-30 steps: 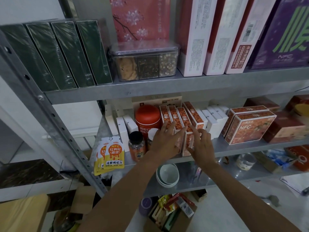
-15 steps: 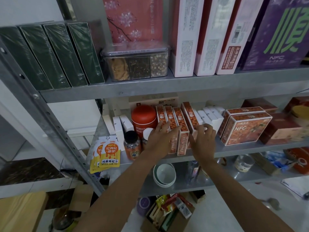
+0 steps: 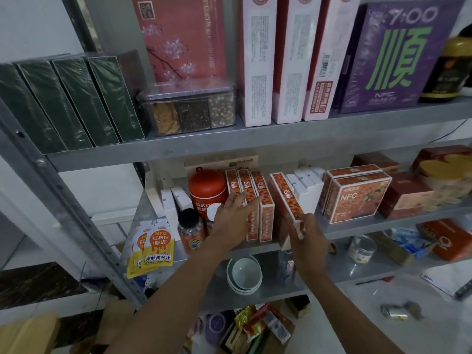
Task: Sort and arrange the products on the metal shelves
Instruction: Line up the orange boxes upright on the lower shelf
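Presses left hand point(image 3: 233, 221), fingers straight, against three upright boxes point(image 3: 267, 223); grips tilted fourth box point(image 3: 282, 192) with right hand point(image 3: 307, 238) on shelf point(image 3: 362, 226)

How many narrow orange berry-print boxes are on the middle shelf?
4. Three boxes stand together beside the red cylindrical canister, under the left hand; the tilted box is gripped by the right hand. More may hide behind.

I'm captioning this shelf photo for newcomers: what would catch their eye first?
The big purple box with green lettering, on the right of the upper shelf, stands out first. On the middle shelf, the right hand grips a tilted orange box, while the left hand presses straight fingers on three upright orange boxes beside a red canister.
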Demonstrator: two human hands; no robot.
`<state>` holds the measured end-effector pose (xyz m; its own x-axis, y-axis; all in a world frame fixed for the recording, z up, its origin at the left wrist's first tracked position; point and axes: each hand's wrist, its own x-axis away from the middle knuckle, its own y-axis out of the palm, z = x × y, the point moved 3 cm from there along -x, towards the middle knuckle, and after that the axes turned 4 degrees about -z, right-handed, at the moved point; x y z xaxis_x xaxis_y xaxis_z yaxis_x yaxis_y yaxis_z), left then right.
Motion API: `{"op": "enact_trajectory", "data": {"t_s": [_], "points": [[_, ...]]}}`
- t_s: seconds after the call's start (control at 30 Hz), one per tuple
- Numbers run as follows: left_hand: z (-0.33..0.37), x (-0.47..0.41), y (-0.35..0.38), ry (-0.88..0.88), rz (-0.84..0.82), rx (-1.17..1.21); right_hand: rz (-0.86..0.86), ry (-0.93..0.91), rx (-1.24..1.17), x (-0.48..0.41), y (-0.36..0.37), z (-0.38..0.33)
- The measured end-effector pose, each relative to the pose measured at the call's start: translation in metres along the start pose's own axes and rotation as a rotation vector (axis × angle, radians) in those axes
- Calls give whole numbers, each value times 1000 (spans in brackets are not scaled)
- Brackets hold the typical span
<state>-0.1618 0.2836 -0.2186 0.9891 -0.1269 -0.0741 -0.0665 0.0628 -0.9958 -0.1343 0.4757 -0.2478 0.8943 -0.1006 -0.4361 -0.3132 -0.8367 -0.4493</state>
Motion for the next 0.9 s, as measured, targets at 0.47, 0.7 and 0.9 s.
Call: {"op": "enact_trajectory", "data": {"t_s": [0.47,0.7,0.9], "points": [[24,9,-16,-12,117,177,420,91,-355,0,-90,-6],[71,53,-19,9,26,1019,378,276,-653,-11,-118,7],[87,76,-25,-88,-197,1409,219,364,-753,-12,-119,4]]}}
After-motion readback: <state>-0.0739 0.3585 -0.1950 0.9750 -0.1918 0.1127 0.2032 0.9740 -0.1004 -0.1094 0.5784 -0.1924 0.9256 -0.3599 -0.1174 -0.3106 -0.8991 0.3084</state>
